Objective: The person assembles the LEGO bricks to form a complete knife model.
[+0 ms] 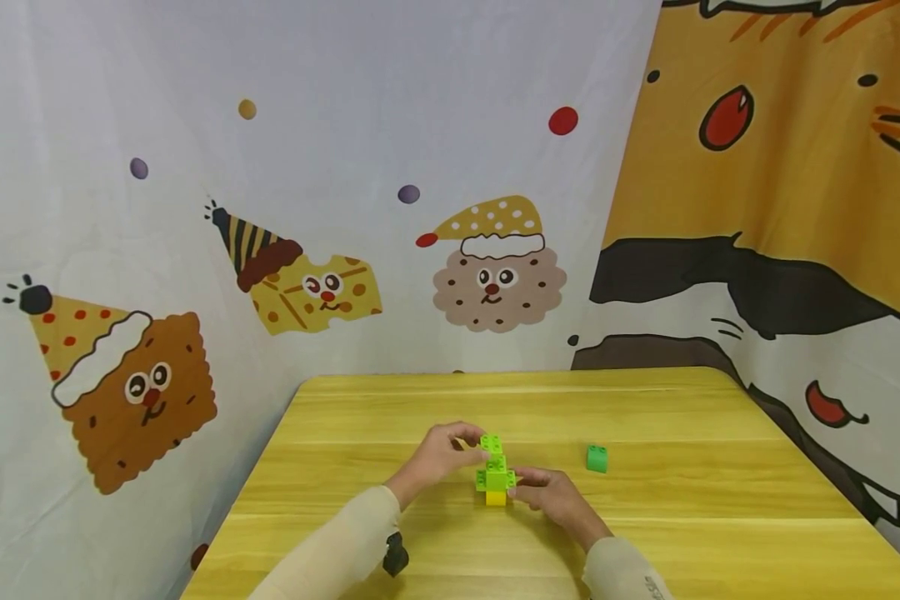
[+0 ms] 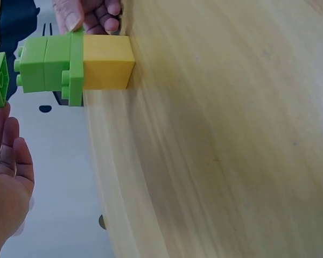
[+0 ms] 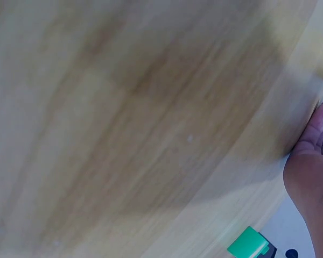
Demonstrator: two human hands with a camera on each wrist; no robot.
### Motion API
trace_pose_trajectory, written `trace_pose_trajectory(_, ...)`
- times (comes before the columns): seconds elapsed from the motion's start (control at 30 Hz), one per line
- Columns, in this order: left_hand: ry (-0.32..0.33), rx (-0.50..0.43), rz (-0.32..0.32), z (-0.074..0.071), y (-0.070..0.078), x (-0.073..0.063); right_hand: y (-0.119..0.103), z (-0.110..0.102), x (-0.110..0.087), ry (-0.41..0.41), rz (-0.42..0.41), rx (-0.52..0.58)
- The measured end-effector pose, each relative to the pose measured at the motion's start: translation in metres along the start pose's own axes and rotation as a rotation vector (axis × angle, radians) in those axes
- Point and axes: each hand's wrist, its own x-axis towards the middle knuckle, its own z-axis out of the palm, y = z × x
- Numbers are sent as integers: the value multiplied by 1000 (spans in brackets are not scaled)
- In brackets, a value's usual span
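A small stack of toy bricks stands on the table: a yellow block (image 1: 496,498) at the bottom, a wider light green plate (image 2: 75,69) over it, and light green blocks (image 2: 43,64) on top. My left hand (image 1: 441,457) holds another light green block (image 1: 491,443) just above the stack; the left wrist view shows a gap between them. At the plate's right end, the thumb and fingers of my right hand (image 1: 549,497) grip the stack. The right wrist view catches only part of the right hand (image 3: 317,137), with the stack out of sight.
A darker green block (image 1: 597,458) lies on the wooden table (image 1: 345,417) to the right of the stack. A dark device (image 1: 395,554) sits at the left wrist. Behind the table's far edge hangs a cartoon-printed cloth (image 1: 345,167).
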Motion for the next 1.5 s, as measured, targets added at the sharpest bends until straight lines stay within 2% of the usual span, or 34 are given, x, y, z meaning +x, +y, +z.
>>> trace_pose_trajectory(0.7, -28, 31, -41, 11, -7, -3, 0, -2, 0, -17, -28, 6)
trace_pose_trajectory(0.87, -28, 27, -35, 12, -8, -4, 0, -1, 0, -11, -17, 12)
trace_pose_trajectory(1.17, -38, -34, 4, 14, -12, -3, 1, -1, 2, -14, -19, 15)
trace_pose_trajectory(1.5, -8, -17, 6, 17, -14, -3, 0, -2, 2, -19, -15, 10)
